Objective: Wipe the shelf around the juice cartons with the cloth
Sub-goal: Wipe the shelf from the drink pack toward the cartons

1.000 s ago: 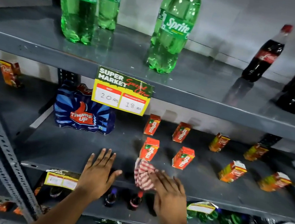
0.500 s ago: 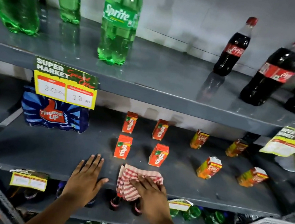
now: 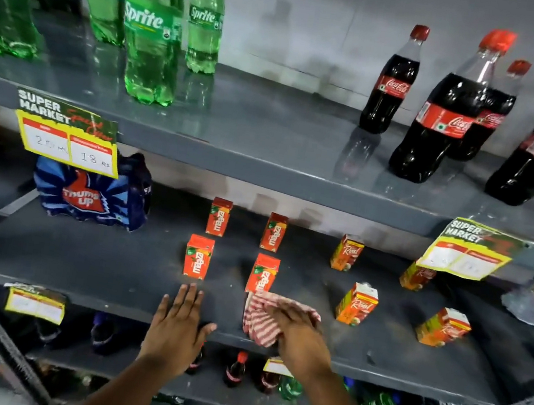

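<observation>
Pressing cloth (image 3: 264,318) under right hand (image 3: 299,339), left hand (image 3: 177,330) flat on dusty grey shelf (image 3: 95,267).

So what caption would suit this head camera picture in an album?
Right hand presses a striped cloth on the grey shelf before the juice cartons, left hand flat beside it.

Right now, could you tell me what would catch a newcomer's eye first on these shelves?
Probably the right hand pressing a red-and-white striped cloth onto the front of the middle shelf, just before a red Maaza carton. The left hand lies flat on the shelf edge beside it. Above stand green Sprite bottles at left and dark Coca-Cola bottles at right.
</observation>
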The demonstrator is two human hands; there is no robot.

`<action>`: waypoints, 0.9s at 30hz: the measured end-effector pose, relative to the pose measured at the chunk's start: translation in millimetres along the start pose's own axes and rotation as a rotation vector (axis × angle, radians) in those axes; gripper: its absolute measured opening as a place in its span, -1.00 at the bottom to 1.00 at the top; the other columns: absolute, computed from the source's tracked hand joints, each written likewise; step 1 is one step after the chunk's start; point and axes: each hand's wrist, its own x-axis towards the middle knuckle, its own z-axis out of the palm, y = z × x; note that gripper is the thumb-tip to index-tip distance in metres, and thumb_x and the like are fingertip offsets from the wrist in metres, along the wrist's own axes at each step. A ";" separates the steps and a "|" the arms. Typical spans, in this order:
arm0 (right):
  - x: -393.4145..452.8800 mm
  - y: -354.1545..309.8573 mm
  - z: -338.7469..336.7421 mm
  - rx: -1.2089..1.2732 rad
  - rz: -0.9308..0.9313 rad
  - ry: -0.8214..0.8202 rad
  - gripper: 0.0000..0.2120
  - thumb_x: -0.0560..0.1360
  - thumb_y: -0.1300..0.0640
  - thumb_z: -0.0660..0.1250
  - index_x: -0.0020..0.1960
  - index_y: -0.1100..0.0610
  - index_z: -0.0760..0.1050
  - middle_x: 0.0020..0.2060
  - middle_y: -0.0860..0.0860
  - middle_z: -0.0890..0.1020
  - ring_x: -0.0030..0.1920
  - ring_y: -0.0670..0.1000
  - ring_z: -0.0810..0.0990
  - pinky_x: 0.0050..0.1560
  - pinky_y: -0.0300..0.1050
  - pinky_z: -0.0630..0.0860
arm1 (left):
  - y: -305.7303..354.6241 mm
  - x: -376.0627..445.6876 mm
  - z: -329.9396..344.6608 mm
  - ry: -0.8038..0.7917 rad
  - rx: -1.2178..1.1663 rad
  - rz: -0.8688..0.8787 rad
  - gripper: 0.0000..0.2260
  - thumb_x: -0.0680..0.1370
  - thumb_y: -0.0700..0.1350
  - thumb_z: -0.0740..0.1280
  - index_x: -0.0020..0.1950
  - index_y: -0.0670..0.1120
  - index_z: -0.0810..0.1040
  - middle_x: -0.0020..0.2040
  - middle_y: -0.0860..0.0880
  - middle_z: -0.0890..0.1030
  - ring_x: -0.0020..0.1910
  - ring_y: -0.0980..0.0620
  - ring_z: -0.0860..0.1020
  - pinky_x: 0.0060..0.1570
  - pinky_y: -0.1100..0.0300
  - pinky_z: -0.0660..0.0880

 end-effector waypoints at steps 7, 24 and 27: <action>-11.6 3.1 17.5 0.105 0.053 -0.052 -0.26 0.36 -0.41 -0.12 0.46 -0.13 0.19 0.50 -0.08 0.21 0.50 0.04 0.13 0.46 0.19 0.00 | 18.4 -3.6 14.8 -0.013 0.100 -0.012 -0.28 0.52 0.30 -0.13 0.52 -0.16 -0.01 0.54 -0.13 0.01 0.50 -0.08 -0.08 0.44 -0.06 -0.11; -18.9 48.3 -46.4 0.049 -0.087 0.306 -0.46 0.38 0.22 0.36 0.33 -0.01 0.38 0.22 0.06 0.56 0.18 0.18 0.53 0.17 0.10 0.45 | 83.0 2.9 11.3 0.029 -0.015 -0.063 -0.31 0.54 0.29 -0.14 0.51 -0.16 -0.04 0.54 -0.10 -0.03 0.50 -0.01 -0.15 0.44 -0.01 -0.18; 4.9 50.4 -21.2 0.019 -0.023 -0.125 -0.39 0.53 -0.18 0.17 0.51 -0.06 0.09 0.52 0.03 0.18 0.47 0.18 0.18 0.41 0.20 0.14 | 80.5 4.3 21.5 -0.029 0.005 -0.122 -0.32 0.55 0.26 -0.11 0.51 -0.16 -0.12 0.55 -0.11 -0.10 0.49 -0.03 -0.20 0.45 -0.04 -0.19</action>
